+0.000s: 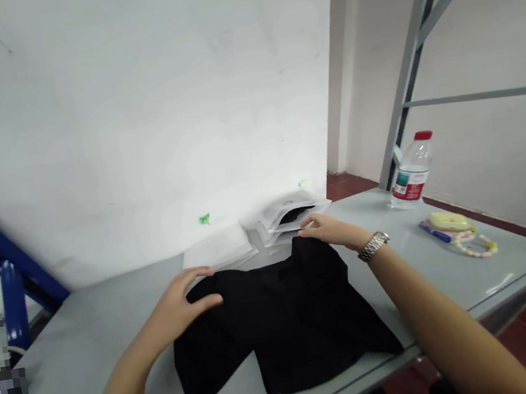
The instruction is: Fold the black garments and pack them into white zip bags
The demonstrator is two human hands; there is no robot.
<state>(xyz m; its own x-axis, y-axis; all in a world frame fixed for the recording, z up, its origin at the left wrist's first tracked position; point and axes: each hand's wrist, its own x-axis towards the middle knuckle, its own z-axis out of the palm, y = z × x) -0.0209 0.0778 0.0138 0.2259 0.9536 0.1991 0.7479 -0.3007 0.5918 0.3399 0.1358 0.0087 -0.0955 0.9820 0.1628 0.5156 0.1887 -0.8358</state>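
A black garment (293, 316) lies spread on the grey table, its lower right part reaching the front edge. I cannot tell what kind of garment it is. At its upper left edge is my left hand (180, 305), thumb and fingers apart, the thumb resting over the cloth. My right hand (331, 229), with a metal watch (373, 245) on the wrist, is at the garment's upper right corner. Its fingers are parted, and the thumb side is close to or touching the fabric.
Behind the garment lie white flat bags (218, 248) and a stack of white pouches (290, 209), one with something black inside. To the right stand a water bottle (409, 176), a yellow object (450, 221) and a bead bracelet (476, 247). A white wall (142, 109) rises behind the table (89, 334).
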